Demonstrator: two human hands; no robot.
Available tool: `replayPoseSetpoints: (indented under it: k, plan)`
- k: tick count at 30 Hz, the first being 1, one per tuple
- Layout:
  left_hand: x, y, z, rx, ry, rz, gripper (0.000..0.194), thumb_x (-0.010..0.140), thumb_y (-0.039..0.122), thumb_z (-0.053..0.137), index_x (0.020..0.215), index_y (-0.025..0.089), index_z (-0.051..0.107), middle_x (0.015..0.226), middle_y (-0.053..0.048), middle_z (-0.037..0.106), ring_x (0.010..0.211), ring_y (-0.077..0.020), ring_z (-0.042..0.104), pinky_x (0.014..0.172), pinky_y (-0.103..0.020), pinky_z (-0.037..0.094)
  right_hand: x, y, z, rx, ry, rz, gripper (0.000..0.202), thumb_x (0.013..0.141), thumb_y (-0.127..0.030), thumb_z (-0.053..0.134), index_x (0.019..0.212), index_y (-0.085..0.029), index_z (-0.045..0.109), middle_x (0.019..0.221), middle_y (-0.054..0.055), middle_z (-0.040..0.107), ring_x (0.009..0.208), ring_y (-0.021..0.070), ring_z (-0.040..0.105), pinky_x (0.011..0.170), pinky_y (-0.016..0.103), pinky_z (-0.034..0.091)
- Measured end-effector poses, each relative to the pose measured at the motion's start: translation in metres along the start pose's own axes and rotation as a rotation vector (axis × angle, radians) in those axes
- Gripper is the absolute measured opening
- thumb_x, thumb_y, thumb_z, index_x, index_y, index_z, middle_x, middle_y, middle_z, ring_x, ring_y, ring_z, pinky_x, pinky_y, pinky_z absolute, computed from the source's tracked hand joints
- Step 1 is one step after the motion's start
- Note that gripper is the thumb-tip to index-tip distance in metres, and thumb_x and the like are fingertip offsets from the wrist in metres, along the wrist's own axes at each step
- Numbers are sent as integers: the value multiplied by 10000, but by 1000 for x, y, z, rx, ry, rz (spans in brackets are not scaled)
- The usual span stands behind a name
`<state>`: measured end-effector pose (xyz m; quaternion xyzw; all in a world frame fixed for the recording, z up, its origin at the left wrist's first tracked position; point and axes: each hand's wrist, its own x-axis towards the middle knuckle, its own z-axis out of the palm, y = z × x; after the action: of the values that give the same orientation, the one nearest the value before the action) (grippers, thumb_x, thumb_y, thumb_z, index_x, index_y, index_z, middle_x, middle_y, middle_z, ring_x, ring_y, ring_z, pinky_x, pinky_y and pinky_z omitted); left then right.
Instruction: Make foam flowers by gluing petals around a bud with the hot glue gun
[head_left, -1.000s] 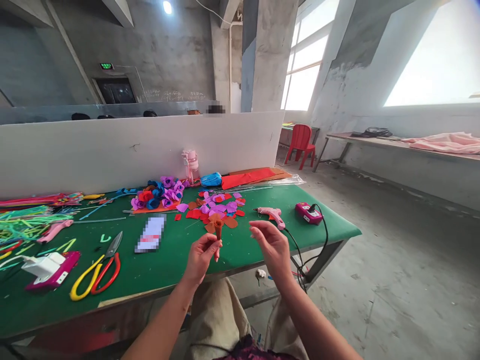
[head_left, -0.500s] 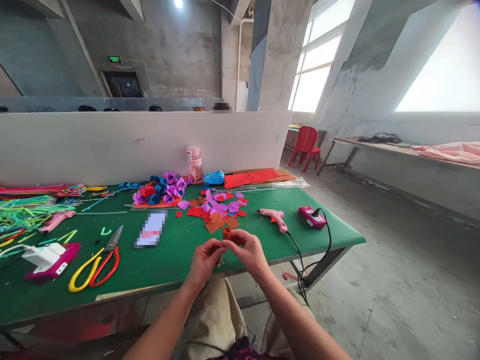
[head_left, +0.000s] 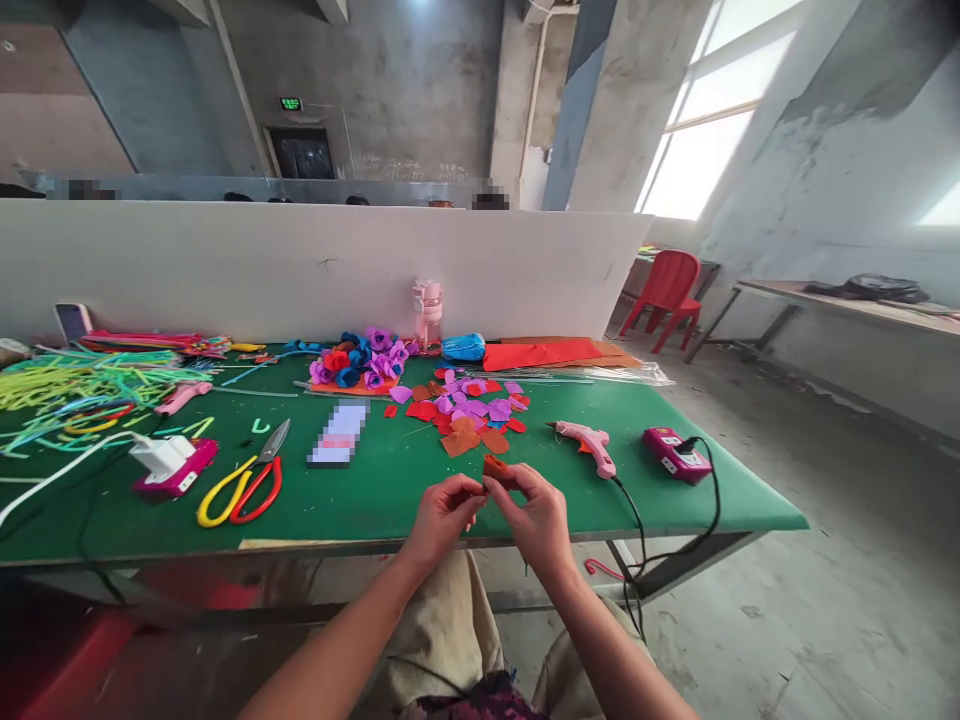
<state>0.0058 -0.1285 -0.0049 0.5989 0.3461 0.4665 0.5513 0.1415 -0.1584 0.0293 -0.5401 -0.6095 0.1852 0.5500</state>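
Note:
A small rolled orange-brown piece (head_left: 494, 466) stands up between my hands at the table's front edge. My right hand (head_left: 534, 508) pinches it with thumb and fingers. My left hand (head_left: 445, 515) touches the right fingertips from the left, its fingers pressed together at the base of the piece; what they hold is too small to make out. Just beyond lie loose orange petals (head_left: 460, 436) and a pile of purple and red petals (head_left: 469, 405). To the right rests a pink glue gun (head_left: 591, 444).
Scissors (head_left: 259, 476), a phone (head_left: 339, 433) and a power strip (head_left: 177, 470) lie left on the green table (head_left: 405, 500). Finished flowers (head_left: 364, 358), a pink bottle (head_left: 428, 316) and red sheets (head_left: 540, 353) sit behind. Another power strip (head_left: 676, 455) with a cable is at right.
The view has turned left, so the table and its objects appear further right. Both hands remain together at the orange-brown piece, which now looks more tilted.

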Motion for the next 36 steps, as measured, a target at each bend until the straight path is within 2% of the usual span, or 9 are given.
replayPoseSetpoints:
  k: [3,5,7,10,13,20,23,36]
  plan:
    - [5,0,2,-71,43,-31,232,739,378,695,716,156,634,536,40,521,450,-66,444,449,-200,338,-1,5,-3,55,5,46,206,804,-370,629,901,-190,654,780,30,663,674,150,608,671,264,490]
    - [13,-1,-1,-185,111,-69,243,714,377,717,709,156,617,572,31,554,440,-59,439,432,-201,331,0,8,-5,94,7,88,344,801,-408,629,1063,-186,609,865,44,664,671,142,604,665,264,500]
    - [23,-3,-9,-339,199,-103,253,676,361,748,721,156,607,604,27,572,443,-54,443,422,-197,323,1,14,-7,101,-7,126,411,812,-431,606,1137,-182,568,885,46,651,638,128,585,621,249,492]
    - [38,-8,-24,-528,269,-155,287,609,315,801,746,145,615,613,25,572,452,-40,444,426,-180,310,1,28,-8,68,-35,173,366,829,-447,565,1068,-172,593,794,31,635,597,123,555,565,234,466]
    - [44,-13,-34,-604,273,-169,283,602,279,813,755,140,619,629,19,576,471,-40,459,439,-175,318,1,48,-7,21,-62,201,317,832,-446,543,959,-170,632,718,29,629,593,135,548,562,239,453]
    - [43,-15,-38,-692,253,-197,258,604,232,817,756,135,633,645,9,583,486,-40,470,444,-169,315,1,79,-7,63,-141,289,339,819,-467,532,926,-162,638,719,54,664,589,157,561,556,256,449]
    - [44,-15,-39,-717,243,-208,261,596,229,822,757,132,640,645,10,583,483,-38,470,448,-166,321,1,80,-7,45,-165,284,322,824,-453,531,920,-167,643,724,53,670,602,158,569,572,254,450]
    - [45,-15,-37,-679,222,-215,220,611,216,810,744,138,654,657,5,588,504,-39,468,476,-172,330,-2,71,-6,11,-132,243,284,825,-430,534,880,-185,666,659,19,653,557,150,554,519,245,436]
